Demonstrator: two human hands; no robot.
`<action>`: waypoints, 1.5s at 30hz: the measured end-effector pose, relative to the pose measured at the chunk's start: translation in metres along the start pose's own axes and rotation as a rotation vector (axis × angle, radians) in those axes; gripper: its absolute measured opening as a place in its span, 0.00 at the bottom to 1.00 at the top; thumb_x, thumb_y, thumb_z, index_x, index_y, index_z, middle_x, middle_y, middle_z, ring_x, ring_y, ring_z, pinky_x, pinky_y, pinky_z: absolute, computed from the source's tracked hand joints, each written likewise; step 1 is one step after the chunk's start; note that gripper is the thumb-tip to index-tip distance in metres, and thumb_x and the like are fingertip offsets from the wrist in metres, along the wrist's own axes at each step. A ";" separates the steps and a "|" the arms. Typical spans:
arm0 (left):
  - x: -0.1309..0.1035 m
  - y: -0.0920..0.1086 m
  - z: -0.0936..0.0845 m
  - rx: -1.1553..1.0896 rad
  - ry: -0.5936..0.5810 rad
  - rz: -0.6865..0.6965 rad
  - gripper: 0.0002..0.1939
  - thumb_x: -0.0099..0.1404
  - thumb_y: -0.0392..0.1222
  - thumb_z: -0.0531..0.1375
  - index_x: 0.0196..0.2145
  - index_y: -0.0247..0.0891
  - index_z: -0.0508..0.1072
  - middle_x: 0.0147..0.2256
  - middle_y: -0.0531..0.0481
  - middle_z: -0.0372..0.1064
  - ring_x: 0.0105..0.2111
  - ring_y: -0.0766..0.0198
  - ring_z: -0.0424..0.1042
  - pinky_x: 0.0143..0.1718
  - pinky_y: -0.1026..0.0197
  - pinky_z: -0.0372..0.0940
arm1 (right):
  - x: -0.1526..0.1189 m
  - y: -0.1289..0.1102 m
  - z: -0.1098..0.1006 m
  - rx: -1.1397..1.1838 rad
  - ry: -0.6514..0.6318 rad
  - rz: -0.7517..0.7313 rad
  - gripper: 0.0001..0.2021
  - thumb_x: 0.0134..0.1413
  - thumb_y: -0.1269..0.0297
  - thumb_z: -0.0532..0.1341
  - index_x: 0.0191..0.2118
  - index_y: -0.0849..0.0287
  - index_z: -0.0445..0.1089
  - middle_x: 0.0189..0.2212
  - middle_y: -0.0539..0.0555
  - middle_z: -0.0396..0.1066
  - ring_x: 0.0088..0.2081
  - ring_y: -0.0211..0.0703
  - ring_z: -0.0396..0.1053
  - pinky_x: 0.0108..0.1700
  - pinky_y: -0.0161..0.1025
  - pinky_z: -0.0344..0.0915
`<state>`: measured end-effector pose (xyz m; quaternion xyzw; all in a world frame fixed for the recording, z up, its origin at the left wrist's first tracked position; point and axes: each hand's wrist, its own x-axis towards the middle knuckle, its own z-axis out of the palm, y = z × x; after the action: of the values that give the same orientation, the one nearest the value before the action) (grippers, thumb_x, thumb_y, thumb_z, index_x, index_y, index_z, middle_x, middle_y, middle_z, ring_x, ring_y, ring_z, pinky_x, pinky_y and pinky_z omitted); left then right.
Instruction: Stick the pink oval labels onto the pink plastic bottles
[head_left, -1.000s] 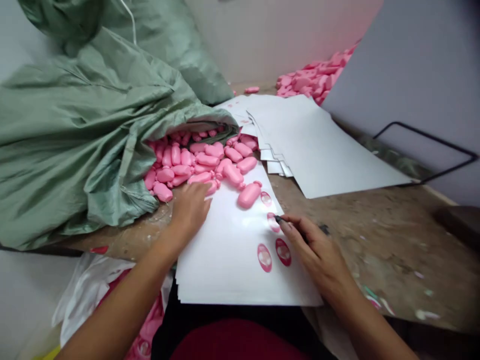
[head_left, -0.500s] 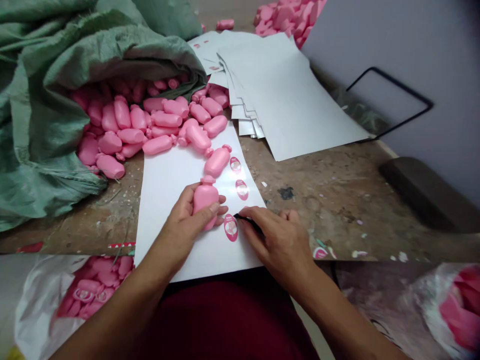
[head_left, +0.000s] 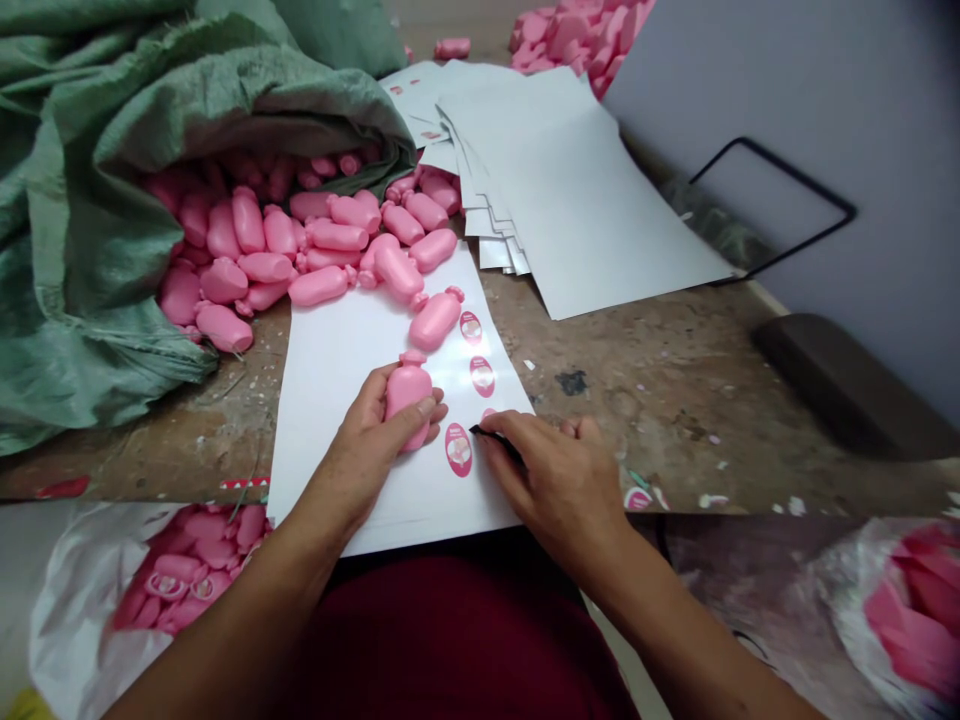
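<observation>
My left hand [head_left: 375, 425] is wrapped round a small pink plastic bottle [head_left: 409, 392], neck pointing away from me. Opposite it, my right hand [head_left: 555, 475] pinches a thin, black, pointed tool [head_left: 496, 440]; its exact kind is hard to make out. Close to the tool's tip is an oval pink-and-white sticker [head_left: 458, 450], a little left of the sticker column; whether it touches the tip or the sheet is unclear. Under both hands lies a white sticker sheet [head_left: 330, 380], with another oval sticker [head_left: 482, 376] farther up its right side.
A green woven sack [head_left: 97, 220] spills many pink bottles [head_left: 330, 236] onto the sheet's far end. Stacked white sheets [head_left: 570, 190] lie at the back right of the worn table [head_left: 637, 390]. Below the left edge, a white bag [head_left: 82, 620] holds labelled bottles. A black metal frame [head_left: 795, 175] stands right.
The view has shifted very slightly. My left hand with the bottle has moved a touch left and up; my right hand and the sticker near its tool stay nearly in place.
</observation>
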<state>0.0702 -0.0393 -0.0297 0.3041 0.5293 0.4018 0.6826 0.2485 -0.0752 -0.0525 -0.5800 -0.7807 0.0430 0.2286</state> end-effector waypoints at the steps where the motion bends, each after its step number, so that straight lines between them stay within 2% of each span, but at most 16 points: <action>1: 0.000 -0.001 0.000 0.003 -0.003 0.005 0.25 0.60 0.42 0.68 0.53 0.41 0.67 0.47 0.43 0.76 0.48 0.56 0.76 0.53 0.51 0.68 | 0.000 0.000 0.000 0.000 -0.007 0.007 0.10 0.66 0.66 0.55 0.38 0.57 0.73 0.32 0.52 0.80 0.25 0.42 0.68 0.36 0.43 0.47; 8: 0.002 -0.001 0.000 0.000 -0.004 0.017 0.24 0.59 0.43 0.69 0.52 0.41 0.68 0.46 0.44 0.75 0.48 0.55 0.76 0.53 0.51 0.68 | 0.005 0.006 -0.002 0.207 -0.140 0.112 0.07 0.63 0.63 0.58 0.38 0.54 0.74 0.32 0.50 0.80 0.28 0.42 0.70 0.36 0.41 0.54; 13: 0.000 0.001 0.001 -0.035 0.016 0.010 0.21 0.60 0.41 0.67 0.50 0.40 0.68 0.44 0.43 0.77 0.45 0.55 0.77 0.52 0.50 0.68 | 0.003 0.006 -0.002 0.104 -0.061 0.080 0.07 0.63 0.64 0.57 0.38 0.55 0.73 0.32 0.51 0.81 0.27 0.42 0.70 0.36 0.43 0.49; 16: 0.000 0.000 0.001 -0.036 0.016 0.020 0.20 0.60 0.41 0.67 0.49 0.39 0.69 0.44 0.43 0.77 0.46 0.56 0.77 0.52 0.50 0.69 | 0.002 0.005 0.000 0.064 -0.056 0.045 0.07 0.63 0.66 0.57 0.37 0.56 0.72 0.32 0.50 0.81 0.26 0.42 0.69 0.36 0.43 0.47; 23: 0.001 -0.002 0.001 -0.002 0.005 0.040 0.21 0.60 0.43 0.68 0.50 0.40 0.69 0.45 0.44 0.76 0.47 0.56 0.76 0.52 0.52 0.68 | 0.006 0.003 0.000 0.094 -0.120 0.091 0.06 0.63 0.64 0.58 0.37 0.56 0.72 0.32 0.51 0.81 0.27 0.45 0.71 0.37 0.43 0.49; 29: 0.001 -0.002 0.000 -0.009 -0.006 0.042 0.22 0.60 0.42 0.68 0.51 0.40 0.69 0.44 0.45 0.76 0.46 0.57 0.77 0.51 0.53 0.69 | 0.011 0.008 -0.006 0.239 -0.226 0.160 0.06 0.61 0.64 0.58 0.38 0.55 0.73 0.33 0.51 0.81 0.31 0.46 0.75 0.37 0.42 0.55; 34: 0.002 -0.001 0.000 -0.019 -0.004 0.032 0.21 0.60 0.41 0.67 0.50 0.39 0.68 0.43 0.45 0.77 0.46 0.58 0.77 0.50 0.54 0.69 | 0.008 0.009 -0.006 0.111 -0.136 0.083 0.06 0.61 0.66 0.58 0.37 0.56 0.73 0.31 0.51 0.81 0.28 0.44 0.73 0.37 0.43 0.51; 39: 0.002 0.000 0.000 -0.025 0.005 0.025 0.21 0.61 0.41 0.67 0.50 0.39 0.69 0.43 0.45 0.77 0.45 0.58 0.77 0.50 0.55 0.70 | 0.010 0.007 -0.003 0.115 -0.185 0.040 0.04 0.60 0.65 0.61 0.37 0.56 0.73 0.30 0.48 0.81 0.27 0.42 0.72 0.37 0.44 0.49; 43: 0.002 0.000 0.000 -0.038 0.003 0.025 0.20 0.61 0.39 0.67 0.50 0.39 0.70 0.43 0.45 0.77 0.45 0.58 0.78 0.50 0.55 0.69 | 0.015 0.007 0.000 0.136 -0.168 0.134 0.08 0.57 0.60 0.64 0.30 0.57 0.71 0.26 0.49 0.78 0.26 0.42 0.69 0.38 0.44 0.51; 45: 0.003 -0.001 0.000 -0.047 0.011 0.026 0.19 0.61 0.38 0.67 0.49 0.38 0.70 0.42 0.45 0.77 0.45 0.59 0.77 0.50 0.55 0.69 | 0.017 0.008 -0.001 0.267 -0.174 0.227 0.10 0.55 0.58 0.64 0.27 0.56 0.69 0.23 0.49 0.74 0.25 0.40 0.66 0.37 0.43 0.53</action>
<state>0.0709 -0.0373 -0.0316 0.2925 0.5195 0.4246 0.6814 0.2523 -0.0577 -0.0487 -0.6230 -0.7144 0.2216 0.2288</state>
